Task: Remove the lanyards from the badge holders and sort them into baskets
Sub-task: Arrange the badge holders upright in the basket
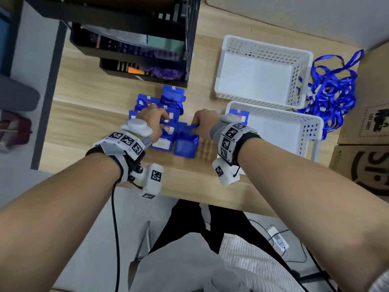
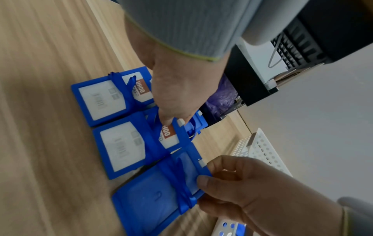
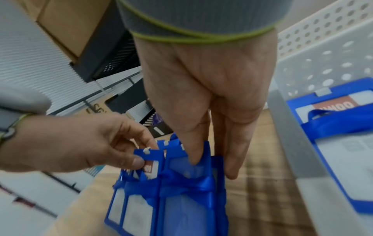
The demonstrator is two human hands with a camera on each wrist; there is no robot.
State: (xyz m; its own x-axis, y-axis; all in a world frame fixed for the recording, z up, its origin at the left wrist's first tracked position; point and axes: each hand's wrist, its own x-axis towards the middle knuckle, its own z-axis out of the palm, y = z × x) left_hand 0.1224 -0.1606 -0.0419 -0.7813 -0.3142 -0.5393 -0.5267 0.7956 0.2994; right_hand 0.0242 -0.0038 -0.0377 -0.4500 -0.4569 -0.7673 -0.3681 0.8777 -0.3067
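The right hand (image 3: pixel 203 89) has thumb and fingers (image 3: pixel 193 153) pinched on the top edge of a blue badge holder (image 1: pixel 185 142) lying on the table (image 1: pixel 88 114), its lanyard (image 3: pixel 187 186) wound round its middle. Just left, the left hand (image 1: pixel 154 123) pinches the top of a neighbouring holder (image 2: pixel 123 143) in the cluster. This looks like the picking-up step, before any unwinding. Next, I judge, one holder must be lifted clear and its ribbon loosened and unclipped. On the right, the near basket (image 1: pixel 311 131) holds one holder (image 1: pixel 240 115), the far basket (image 1: pixel 303 66) looks empty, and loose lanyards (image 1: pixel 332 89) lie heaped on the table beyond them.
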